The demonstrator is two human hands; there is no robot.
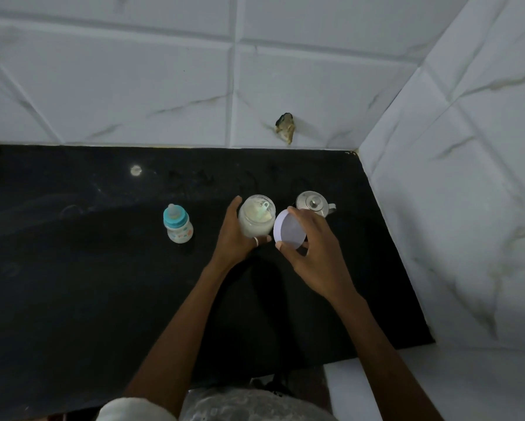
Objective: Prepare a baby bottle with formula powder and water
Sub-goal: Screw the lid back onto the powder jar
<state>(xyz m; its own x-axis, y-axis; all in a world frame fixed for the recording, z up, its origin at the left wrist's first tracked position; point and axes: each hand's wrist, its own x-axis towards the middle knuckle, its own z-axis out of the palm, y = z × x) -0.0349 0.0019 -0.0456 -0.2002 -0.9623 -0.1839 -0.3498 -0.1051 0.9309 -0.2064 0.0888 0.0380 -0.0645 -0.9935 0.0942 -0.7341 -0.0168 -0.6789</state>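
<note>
Bottle (178, 223) stands capped on the counter (72, 268), left of our hands, waiting for powder. Our left hand (235, 235) wraps the open jar (256, 218) to steady it; our right hand (312, 250) pinches the lid (289, 230) clear beside it. What looks like a scoop (262, 208) lies inside. Kettle (314, 203) waits behind.

The left hand (237, 238) hides the jar's (255, 226) side; right hand (315, 253) and lid (290, 233) cover the kettle's (311, 202) base.
</note>
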